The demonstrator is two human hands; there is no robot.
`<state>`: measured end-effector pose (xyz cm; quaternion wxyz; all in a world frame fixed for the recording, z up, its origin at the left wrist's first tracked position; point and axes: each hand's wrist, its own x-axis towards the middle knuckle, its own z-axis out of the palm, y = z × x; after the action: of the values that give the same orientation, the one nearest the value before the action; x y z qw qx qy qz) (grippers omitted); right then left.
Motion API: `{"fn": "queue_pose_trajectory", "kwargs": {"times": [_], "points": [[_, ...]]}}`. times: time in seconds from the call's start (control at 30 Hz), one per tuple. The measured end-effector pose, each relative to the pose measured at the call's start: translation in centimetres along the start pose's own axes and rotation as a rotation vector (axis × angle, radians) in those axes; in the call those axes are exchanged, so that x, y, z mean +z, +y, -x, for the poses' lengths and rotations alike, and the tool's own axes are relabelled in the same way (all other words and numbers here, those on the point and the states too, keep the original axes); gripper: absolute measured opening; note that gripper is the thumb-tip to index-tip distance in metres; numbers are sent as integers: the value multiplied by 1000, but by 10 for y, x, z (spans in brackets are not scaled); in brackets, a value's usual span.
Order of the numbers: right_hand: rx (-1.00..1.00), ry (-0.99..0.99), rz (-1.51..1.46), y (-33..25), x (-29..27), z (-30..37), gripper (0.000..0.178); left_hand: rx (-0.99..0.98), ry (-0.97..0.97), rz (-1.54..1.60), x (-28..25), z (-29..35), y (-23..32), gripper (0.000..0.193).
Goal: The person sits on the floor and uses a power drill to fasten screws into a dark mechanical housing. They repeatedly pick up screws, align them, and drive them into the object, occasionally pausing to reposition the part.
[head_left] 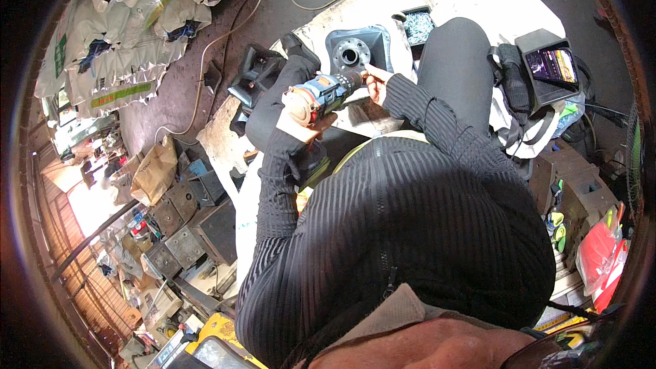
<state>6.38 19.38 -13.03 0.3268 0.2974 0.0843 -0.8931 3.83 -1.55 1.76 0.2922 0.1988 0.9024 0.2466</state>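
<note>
My left hand point(309, 127) is wrapped around a blue and black cordless drill point(325, 89), which points to the right and away from me. My right hand point(376, 84) is closed in a pinch at the front of the drill's chuck; whatever sits between its fingertips is too small to make out. Just beyond the chuck, between my legs, lies a grey square-rimmed housing point(387, 51) with a round flange point(350, 53) that has a central bore and holes around it. A black tray of small silvery fasteners point(418, 28) stands right of the housing.
At the right, an open black box point(540, 44) holds a lit screen point(552, 66). Black moulded parts point(256, 75) lie left of my leg. White sacks point(130, 34) are stacked far left. A hose point(225, 37) crosses the floor. Metal blocks point(181, 201) stand lower left.
</note>
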Motion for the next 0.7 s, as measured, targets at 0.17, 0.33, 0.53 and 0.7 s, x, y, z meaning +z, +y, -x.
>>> {"fn": "queue_pose_trajectory", "kwargs": {"times": [0.17, 0.33, 0.53, 0.7], "points": [[-15, 37, -135, 6, 7, -4, 18, 171, 78, -191, 29, -4, -48, 54], [15, -73, -208, 7, -2, -13, 18, 185, 107, -351, 32, -5, -44, 48], [19, -51, -257, 8, 7, -4, 19, 28, 122, -122, 21, 16, -2, 50], [38, 126, 90, 12, -3, -1, 38, -204, 50, -162, 39, 3, -35, 72]]}}
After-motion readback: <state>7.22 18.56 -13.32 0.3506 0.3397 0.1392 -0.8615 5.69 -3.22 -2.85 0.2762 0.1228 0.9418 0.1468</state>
